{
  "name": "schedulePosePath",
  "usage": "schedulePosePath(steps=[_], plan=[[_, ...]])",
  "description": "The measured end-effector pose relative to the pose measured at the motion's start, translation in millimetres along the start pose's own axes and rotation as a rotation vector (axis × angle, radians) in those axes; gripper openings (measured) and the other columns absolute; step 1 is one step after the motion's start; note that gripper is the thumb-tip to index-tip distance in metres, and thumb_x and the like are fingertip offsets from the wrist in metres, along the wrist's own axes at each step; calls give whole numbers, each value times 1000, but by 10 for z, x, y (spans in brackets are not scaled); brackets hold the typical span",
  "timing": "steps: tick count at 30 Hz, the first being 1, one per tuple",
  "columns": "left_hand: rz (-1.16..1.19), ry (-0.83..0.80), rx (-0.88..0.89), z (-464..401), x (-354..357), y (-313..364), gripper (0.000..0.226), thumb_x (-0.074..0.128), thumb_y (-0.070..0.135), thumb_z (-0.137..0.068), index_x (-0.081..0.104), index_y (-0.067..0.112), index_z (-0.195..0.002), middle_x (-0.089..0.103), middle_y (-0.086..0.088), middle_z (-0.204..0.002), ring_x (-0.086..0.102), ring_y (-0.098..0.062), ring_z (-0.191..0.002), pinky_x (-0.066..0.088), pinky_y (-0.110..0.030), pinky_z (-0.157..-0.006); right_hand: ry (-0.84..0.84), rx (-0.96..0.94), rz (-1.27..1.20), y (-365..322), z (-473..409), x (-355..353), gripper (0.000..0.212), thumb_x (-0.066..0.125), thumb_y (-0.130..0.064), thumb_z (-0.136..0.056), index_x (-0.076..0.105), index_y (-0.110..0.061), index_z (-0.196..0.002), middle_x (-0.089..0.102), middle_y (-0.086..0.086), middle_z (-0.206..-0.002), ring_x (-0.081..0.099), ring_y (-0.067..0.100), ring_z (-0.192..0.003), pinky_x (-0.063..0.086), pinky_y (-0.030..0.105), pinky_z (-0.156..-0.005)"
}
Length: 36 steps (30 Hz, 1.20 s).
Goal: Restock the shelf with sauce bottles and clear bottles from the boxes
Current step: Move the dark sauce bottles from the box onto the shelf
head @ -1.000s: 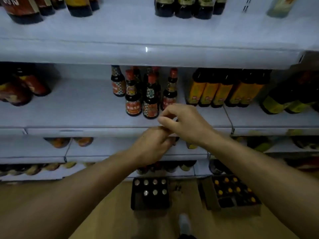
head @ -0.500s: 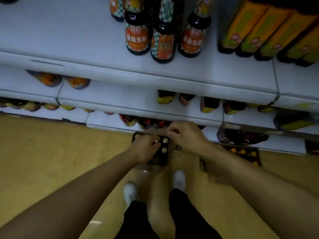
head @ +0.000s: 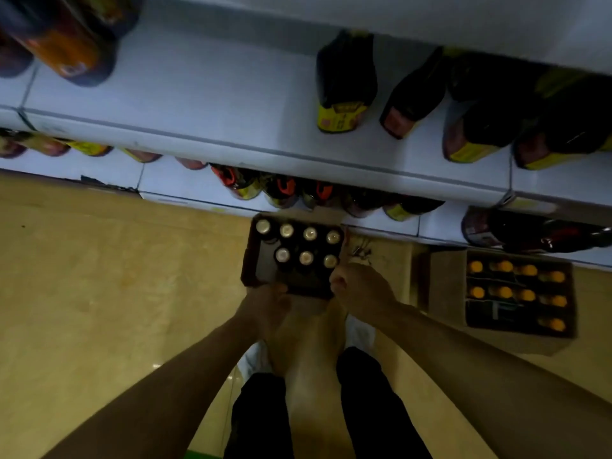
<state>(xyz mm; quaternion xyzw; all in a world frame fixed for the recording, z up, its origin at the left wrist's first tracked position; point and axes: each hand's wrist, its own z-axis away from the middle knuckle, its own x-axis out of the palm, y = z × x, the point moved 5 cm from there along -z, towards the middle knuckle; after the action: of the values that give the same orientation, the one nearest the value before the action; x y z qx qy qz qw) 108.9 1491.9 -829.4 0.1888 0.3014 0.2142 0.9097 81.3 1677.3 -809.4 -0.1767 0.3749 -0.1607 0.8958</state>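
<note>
Both hands are dropping lower: left hand (head: 270,301) and right hand (head: 359,286) are reaching the silver-capped bottle box (head: 251,260), fingers curled, grip unclear. Seven bottles are awaiting shelving.

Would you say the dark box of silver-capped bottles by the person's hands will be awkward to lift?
Probably heavy: the dark box holds seven silver-capped bottles. Its empty near row may let them slide or tip. Cardboard walls could flex, so gripping both near corners seems wise.

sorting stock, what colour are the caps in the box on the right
Orange caps, in the right-hand box; the head view shows them.
</note>
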Motion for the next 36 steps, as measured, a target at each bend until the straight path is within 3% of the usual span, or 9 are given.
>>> schedulePosePath(steps=[2, 3, 7, 12, 17, 22, 26, 31, 36], plan=[[28, 56, -29, -158, 67, -105, 20, 48, 13, -99, 65, 8, -109, 62, -12, -113, 55, -20, -102, 30, -12, -66, 6, 11, -3, 57, -162, 186, 22, 49, -23, -98, 65, -14, -110, 64, 8, -108, 60, 25, -96, 51, 40, -80], [43, 69, -40, -246, 109, -153, 20, 49, 13, -98, 64, 9, -111, 61, -10, -113, 52, -16, -99, 30, -14, -65, 9, 13, 3, 83, -257, 286, 22, 49, -24, -98, 64, -16, -112, 64, 7, -109, 60, 24, -97, 51, 39, -81], [137, 71, -111, -631, 209, -363, 34, 55, 19, -96, 57, 10, -129, 63, -12, -122, 59, -23, -109, 45, -31, -86, 23, -13, 39, 129, -701, 654, 25, 52, -28, -98, 59, -19, -120, 59, 5, -119, 58, 24, -106, 47, 31, -79], [110, 86, -80, -1096, 234, -592, 41, 54, 20, -97, 51, 14, -137, 63, -11, -124, 59, -27, -113, 49, -37, -93, 115, -156, 150, 42, -1277, 978, 37, 58, -30, -96, 52, -22, -132, 53, 5, -130, 51, 27, -119, 43, 34, -87], [85, 61, -73, -1427, 357, -846, 44, 52, 15, -96, 46, 17, -140, 63, -10, -119, 59, -26, -107, 48, -33, -85, 105, -289, 335, -75, -1750, 1263, 30, 53, -23, -97, 54, -21, -126, 51, 5, -126, 47, 29, -117, 37, 39, -95], [161, 54, -96, -1592, 474, -1015, 46, 52, 14, -96, 43, 16, -142, 60, -10, -128, 58, -29, -114, 49, -46, -96, 35, -261, 438, -72, -2045, 1541, 39, 51, -21, -99, 44, -15, -137, 47, 11, -132, 44, 33, -123, 39, 46, -101], [183, 31, -85, -1652, 560, -1056, 43, 51, 17, -98, 44, 14, -141, 59, -10, -129, 58, -26, -115, 48, -44, -97, 14, -246, 574, -95, -2226, 1648, 34, 48, -20, -100, 46, -14, -133, 50, 15, -128, 48, 37, -118, 39, 47, -98], [259, 52, -99, -1639, 534, -1086, 48, 53, 15, -97, 41, 18, -143, 58, -8, -131, 57, -25, -118, 48, -43, -99, -37, -242, 599, -119, -2345, 1682, 35, 51, -18, -98, 45, -11, -132, 50, 17, -129, 49, 37, -119, 41, 46, -97], [277, 76, -133, -1615, 449, -1101, 52, 55, 12, -94, 39, 17, -144, 59, -10, -127, 59, -28, -114, 50, -44, -95, -62, -216, 460, -99, -2280, 1541, 36, 50, -23, -98, 43, -14, -131, 45, 16, -131, 46, 37, -121, 41, 46, -95]])
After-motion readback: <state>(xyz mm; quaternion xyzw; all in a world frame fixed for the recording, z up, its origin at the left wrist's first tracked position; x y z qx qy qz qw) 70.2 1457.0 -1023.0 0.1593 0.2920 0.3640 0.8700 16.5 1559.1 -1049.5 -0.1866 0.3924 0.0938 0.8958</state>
